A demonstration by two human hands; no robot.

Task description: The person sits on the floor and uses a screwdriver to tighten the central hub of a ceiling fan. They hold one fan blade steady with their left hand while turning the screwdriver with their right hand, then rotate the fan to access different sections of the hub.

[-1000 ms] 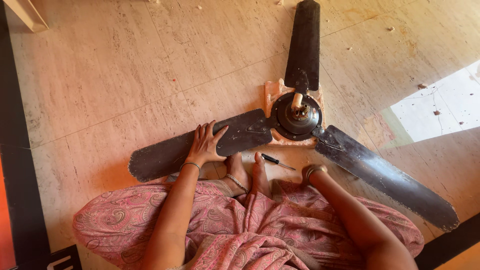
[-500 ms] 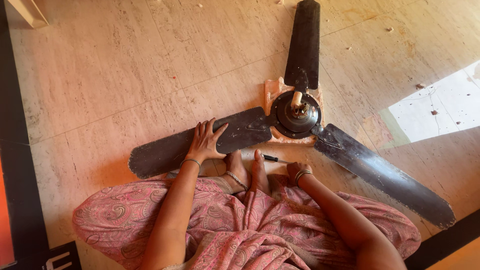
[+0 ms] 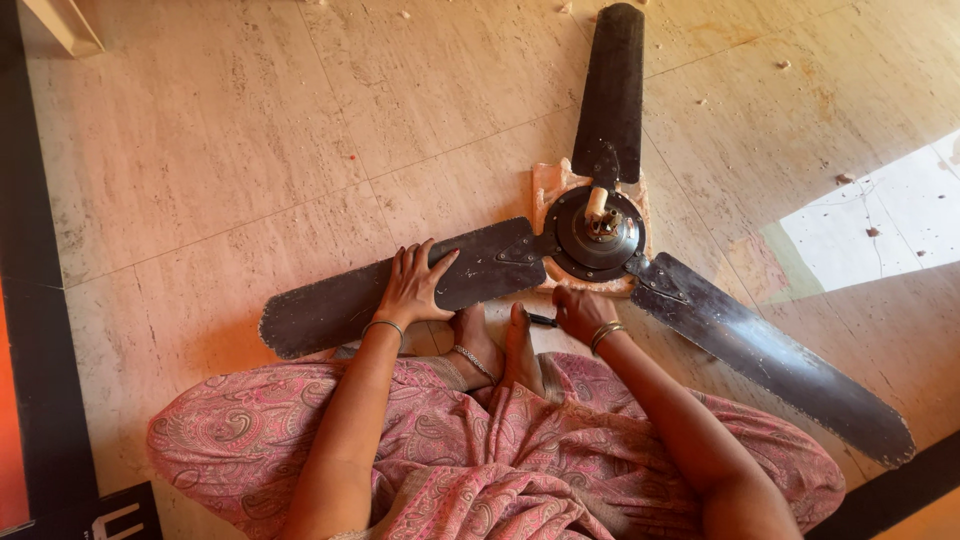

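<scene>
The ceiling fan (image 3: 600, 235) lay on the tiled floor (image 3: 220, 150). Her left hand (image 3: 412, 285) pressed spread on one blade (image 3: 400, 285); her right hand (image 3: 580, 312) pinched a dark screwdriver (image 3: 541, 320) beside the hub.

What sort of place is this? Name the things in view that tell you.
Probably a room in a home, used as a makeshift repair spot: a dark three-bladed ceiling fan lies on a beige tiled floor, with the person seated beside it, left hand on one blade.
</scene>
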